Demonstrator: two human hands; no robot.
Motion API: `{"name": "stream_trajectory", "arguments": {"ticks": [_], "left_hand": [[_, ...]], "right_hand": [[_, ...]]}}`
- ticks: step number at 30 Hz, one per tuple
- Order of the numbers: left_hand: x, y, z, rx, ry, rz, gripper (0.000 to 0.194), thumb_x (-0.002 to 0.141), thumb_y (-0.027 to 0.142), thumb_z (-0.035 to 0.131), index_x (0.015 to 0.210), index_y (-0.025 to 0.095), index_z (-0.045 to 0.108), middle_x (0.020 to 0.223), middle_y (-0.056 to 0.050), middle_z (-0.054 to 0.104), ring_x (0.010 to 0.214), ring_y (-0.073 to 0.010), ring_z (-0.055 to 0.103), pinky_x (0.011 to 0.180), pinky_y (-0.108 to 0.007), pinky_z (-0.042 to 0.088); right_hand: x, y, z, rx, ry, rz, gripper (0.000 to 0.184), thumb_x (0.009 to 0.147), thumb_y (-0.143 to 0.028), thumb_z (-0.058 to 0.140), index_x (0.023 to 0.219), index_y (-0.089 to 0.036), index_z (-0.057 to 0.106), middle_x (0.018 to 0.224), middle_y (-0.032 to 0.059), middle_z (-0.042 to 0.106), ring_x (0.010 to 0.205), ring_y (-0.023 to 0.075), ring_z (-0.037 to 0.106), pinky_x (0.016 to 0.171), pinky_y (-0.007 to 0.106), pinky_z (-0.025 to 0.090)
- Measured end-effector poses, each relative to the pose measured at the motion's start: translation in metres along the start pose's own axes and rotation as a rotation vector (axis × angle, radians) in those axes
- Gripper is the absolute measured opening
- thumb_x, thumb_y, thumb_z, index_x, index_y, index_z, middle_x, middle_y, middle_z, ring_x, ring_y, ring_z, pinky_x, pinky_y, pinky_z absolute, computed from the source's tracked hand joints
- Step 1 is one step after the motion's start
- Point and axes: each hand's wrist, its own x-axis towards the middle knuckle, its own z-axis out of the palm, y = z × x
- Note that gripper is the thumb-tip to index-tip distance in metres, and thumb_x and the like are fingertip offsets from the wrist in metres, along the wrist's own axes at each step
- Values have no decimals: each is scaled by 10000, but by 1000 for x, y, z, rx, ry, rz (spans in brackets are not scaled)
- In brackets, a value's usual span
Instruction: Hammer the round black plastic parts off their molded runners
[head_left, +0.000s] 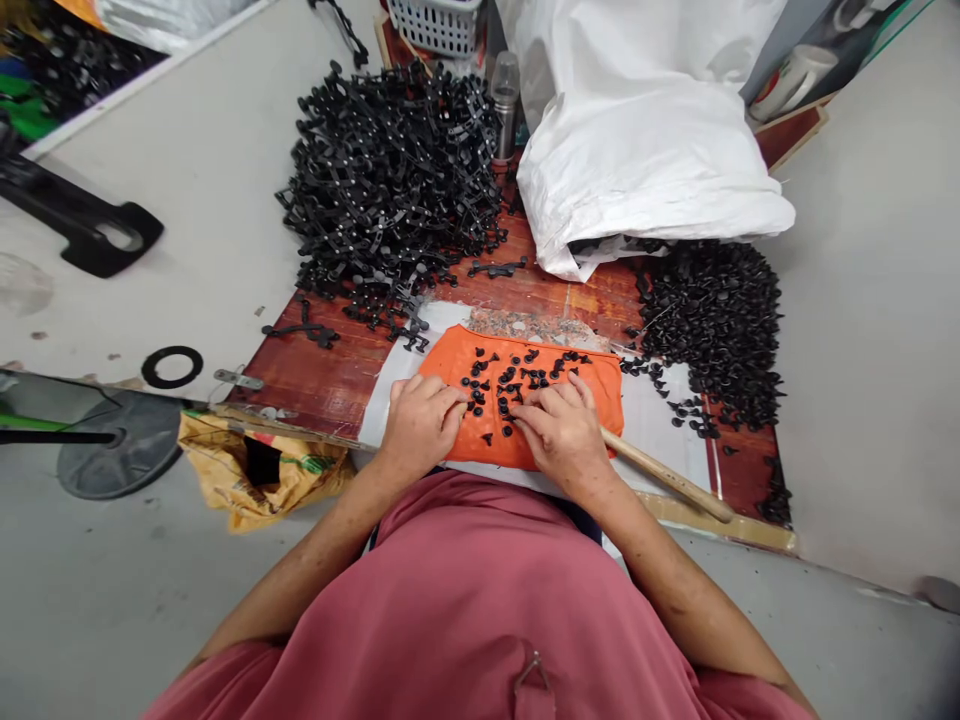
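An orange cloth (pixel 592 395) lies on a dark red wooden board (pixel 330 375) in front of me, strewn with several small black plastic pieces (pixel 517 378). My left hand (pixel 418 420) rests at the cloth's near left edge, fingers curled, fingertips pinched on a small black piece. My right hand (pixel 564 428) lies on the cloth's near middle, fingers bent down among the pieces; what it grips is hidden. A wooden stick (pixel 667 475) runs out from under my right hand toward the right.
A big heap of black cross-shaped parts (pixel 390 180) fills the board's far left. A pile of small black caps (pixel 712 320) lies at right, below a white sack (pixel 645 140). A yellow bag (pixel 255 470), black ring (pixel 172 367) and black tool (pixel 82 220) lie on the grey floor at left.
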Motion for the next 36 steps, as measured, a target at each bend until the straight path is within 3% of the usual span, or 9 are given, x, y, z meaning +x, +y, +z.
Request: {"name": "stream_trajectory", "arguments": {"ticks": [8, 13, 16, 19, 24, 30, 36], "left_hand": [[-6, 1, 6, -4, 1, 104, 196, 982, 305, 572, 990, 255, 761, 855, -58, 631, 890, -243, 537, 872, -442, 357], [-4, 4, 8, 4, -30, 138, 207, 979, 314, 577, 915, 254, 765, 829, -52, 607, 867, -235, 520, 847, -425, 342], [-1, 0, 2, -67, -13, 101, 185, 972, 318, 602, 940, 247, 769, 822, -41, 621, 867, -219, 549, 838, -397, 350], [8, -7, -4, -72, 17, 36, 170, 964, 295, 616, 964, 235, 775, 833, -43, 641, 886, -221, 574, 845, -388, 364], [24, -13, -5, 8, -67, 96, 167, 947, 299, 637, 962, 240, 792, 852, -57, 649, 884, -241, 565, 830, -398, 368], [36, -18, -3, 53, -149, 264, 234, 979, 257, 567, 1024, 273, 796, 857, -60, 631, 867, -235, 533, 832, -410, 352], [42, -20, -6, 151, -208, 288, 243, 996, 253, 531, 949, 213, 766, 854, -65, 647, 876, -238, 546, 832, -414, 348]], "right_hand": [[-2, 3, 11, -106, 15, -10, 187, 1000, -266, 606, 936, -304, 777, 1151, 17, 752, 1143, 265, 570, 1228, 608, 127], [-13, -2, 10, -79, 73, 28, 114, 962, -282, 659, 924, -274, 766, 1262, 42, 723, 1238, 288, 545, 1236, 634, 104], [-17, -4, 11, -81, 106, -43, 129, 961, -241, 660, 1001, -298, 768, 1176, 25, 747, 1154, 252, 577, 1238, 597, 136], [-17, -5, 15, -99, 111, -138, 163, 973, -203, 635, 958, -299, 766, 1061, 4, 762, 1041, 219, 594, 1229, 563, 166], [-14, -5, 13, -51, 68, -102, 164, 964, -199, 635, 895, -274, 763, 1117, 20, 749, 1102, 238, 576, 1223, 573, 139], [11, -13, 5, -8, -8, 12, 132, 955, -284, 658, 1009, -262, 776, 1078, 49, 717, 1066, 251, 553, 1193, 536, 179], [47, -24, 28, -161, -47, -54, 208, 991, -282, 594, 904, -234, 776, 930, 57, 683, 978, 245, 493, 1120, 501, 222]]}}
